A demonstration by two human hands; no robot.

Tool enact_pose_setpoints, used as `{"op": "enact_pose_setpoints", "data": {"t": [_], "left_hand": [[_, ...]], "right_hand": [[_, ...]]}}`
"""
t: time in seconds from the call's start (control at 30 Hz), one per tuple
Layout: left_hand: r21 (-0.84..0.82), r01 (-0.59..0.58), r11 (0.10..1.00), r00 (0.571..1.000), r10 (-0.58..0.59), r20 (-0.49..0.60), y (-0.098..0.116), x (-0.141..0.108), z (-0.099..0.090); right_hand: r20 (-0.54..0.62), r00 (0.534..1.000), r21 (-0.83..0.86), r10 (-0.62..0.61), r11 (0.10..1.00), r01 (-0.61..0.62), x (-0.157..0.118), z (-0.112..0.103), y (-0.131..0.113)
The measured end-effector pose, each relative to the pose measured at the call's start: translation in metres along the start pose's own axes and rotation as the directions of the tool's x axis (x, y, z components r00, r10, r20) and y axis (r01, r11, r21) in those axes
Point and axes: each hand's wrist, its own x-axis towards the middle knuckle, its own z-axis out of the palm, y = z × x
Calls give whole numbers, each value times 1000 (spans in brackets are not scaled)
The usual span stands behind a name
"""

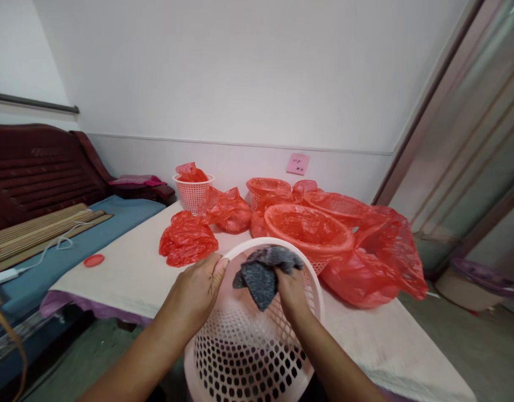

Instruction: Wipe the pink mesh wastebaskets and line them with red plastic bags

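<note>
While tilted toward the body with its mouth facing up and away, pink perforated basket (248, 352) held at near edge of table (126, 273). Left hand (198, 290) clamped on rim at left side of mouth: thumb over top edge, fingers (217, 268) curled against outer wall. Right hand (292, 293) inside mouth, fingers closed tight on grey cloth (263, 273), cloth bunched above and to left of knuckles, touching inner wall near far rim. Cloth position relative to left fingertips: just to right, across a small gap of open rim. Long axis of basket: running from base near the body, up and forward to mouth between both hands. Right hand nearer to inner surface; left hand nearer to outer surface. Beyond fingertips, well apart: orange-red bag-lined baskets (309, 229) and loose red plastic bags (187, 240) on table; small white basket (193, 192) farther left. Exact contact of right fingertips with basket wall: cannot tell, hidden by cloth.
</note>
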Motion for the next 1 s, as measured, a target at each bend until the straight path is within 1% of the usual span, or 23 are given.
{"op": "enact_pose_setpoints", "data": {"t": [0.03,0.1,0.17,0.2,0.23,0.3,0.37,0.4,0.43,0.5,0.63,0.73,0.83,0.93,1.0], "left_hand": [[2,9,1000,1000,-9,2,-1,0,-1],[-5,25,1000,1000,-25,-6,-6,0,-2],[-25,35,999,999,-36,-29,-13,-1,-4],[-37,39,999,998,-40,-40,-17,-2,-6],[-51,42,998,998,-44,-50,-21,-3,-7],[-70,54,996,996,-59,-69,-28,-6,-9],[-93,63,994,993,-72,-92,-34,-8,-10],[-111,66,992,992,-77,-102,-37,-9,-10],[-132,68,989,991,-82,-110,-39,-10,-10],[-167,72,983,989,-93,-119,-41,-11,-10],[-173,84,981,981,-111,-157,-48,-14,-12],[-165,95,982,976,-125,-177,-56,-16,-15],[-160,121,980,968,-153,-202,-65,-15,-18],[-179,121,976,960,-161,-227,-76,-13,-21],[-142,137,980,957,-168,-236,-82,-14,-26]], "right_hand": [[-21,999,48,25,999,-24,-7,-10,-9],[-78,982,220,173,964,-152,-24,-30,-21],[-121,931,370,343,887,-278,-41,-51,-25],[-146,908,385,393,868,-313,-48,-62,-26],[-184,897,342,402,882,-325,-55,-74,-25],[-281,892,163,355,933,-320,-65,-95,-23],[-358,884,-19,302,944,-330,-73,-111,-20],[-379,881,-74,284,939,-335,-76,-116,-19],[-385,881,-105,273,936,-336,-78,-118,-17],[-356,892,-116,278,934,-338,-83,-115,-12],[-219,927,-70,304,943,-325,-92,-94,1],[-176,946,-38,272,959,-282,-99,-82,9],[-139,952,-29,272,960,-279,-107,-77,11],[-122,950,-30,287,956,-292,-112,-73,11],[-127,944,-10,305,951,-309,-113,-69,12]]}}
